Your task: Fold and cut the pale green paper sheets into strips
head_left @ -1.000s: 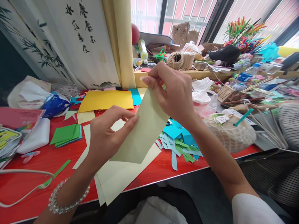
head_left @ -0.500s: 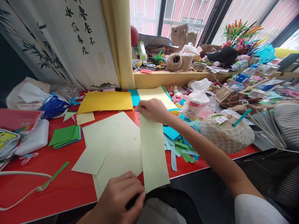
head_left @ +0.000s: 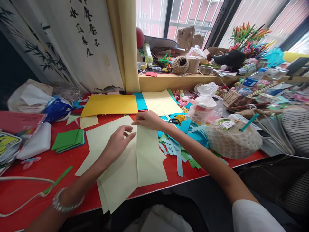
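Observation:
My right hand (head_left: 148,120) pinches the top left corner of a pale green paper piece (head_left: 151,158), which hangs over other pale green sheets (head_left: 120,183) on the red table. Just left of it, my left hand (head_left: 120,138) hovers above the sheets with its fingers curved and apart, holding nothing. A bracelet circles the left wrist. Beyond the right hand lie a cream sheet (head_left: 160,100) and yellow-handled scissors (head_left: 177,119). Cut blue and green paper strips (head_left: 180,154) are heaped under and beside my right forearm.
A yellow sheet (head_left: 109,104) lies at the back, and a stack of green squares (head_left: 67,140) sits to the left. A white cable (head_left: 29,179) loops at the front left. On the right stand a netted coconut (head_left: 231,140) with a straw and a plastic-wrapped cup (head_left: 205,104).
My left hand has let go of the paper's lower end and moved up and forward beside my right hand. My right hand has shifted slightly left with the paper's top.

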Available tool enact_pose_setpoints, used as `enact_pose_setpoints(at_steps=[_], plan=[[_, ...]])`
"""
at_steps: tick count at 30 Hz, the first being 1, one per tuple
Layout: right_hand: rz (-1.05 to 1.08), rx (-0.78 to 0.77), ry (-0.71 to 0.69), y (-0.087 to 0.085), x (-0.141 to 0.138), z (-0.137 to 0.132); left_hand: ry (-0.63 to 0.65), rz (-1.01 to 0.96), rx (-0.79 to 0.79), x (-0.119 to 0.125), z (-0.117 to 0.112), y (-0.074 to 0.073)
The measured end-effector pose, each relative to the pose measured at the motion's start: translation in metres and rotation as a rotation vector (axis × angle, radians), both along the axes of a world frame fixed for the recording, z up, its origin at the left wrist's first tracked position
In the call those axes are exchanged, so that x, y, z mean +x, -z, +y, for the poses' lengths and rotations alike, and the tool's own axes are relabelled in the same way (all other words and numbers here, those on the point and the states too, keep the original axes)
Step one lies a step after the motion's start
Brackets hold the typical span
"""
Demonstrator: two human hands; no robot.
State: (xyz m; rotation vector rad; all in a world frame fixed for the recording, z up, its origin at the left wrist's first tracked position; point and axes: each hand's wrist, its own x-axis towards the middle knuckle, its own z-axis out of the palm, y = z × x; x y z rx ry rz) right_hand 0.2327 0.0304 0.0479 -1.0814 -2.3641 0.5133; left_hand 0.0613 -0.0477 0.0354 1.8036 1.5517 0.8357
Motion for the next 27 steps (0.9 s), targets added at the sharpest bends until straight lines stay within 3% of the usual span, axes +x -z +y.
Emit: enact_pose_setpoints(at_steps=[6,15,22,27], plan=[[-0.001,0.006,0.007,0.003,-0.005,-0.003,0.002,-0.268,0.023,0.009,0.021,0.011],[-0.141,0.205,0.162,0.000,-0.007,-0.002,0.005,-0.320,0.014,0.011,0.015,0.009],[-0.158,0.287,0.297,0.002,0.005,0.010,0.097,-0.225,-0.109,0.011,-0.013,0.015],[-0.156,0.261,0.310,0.006,0.014,0.015,0.153,-0.173,-0.242,0.009,-0.041,0.015]])
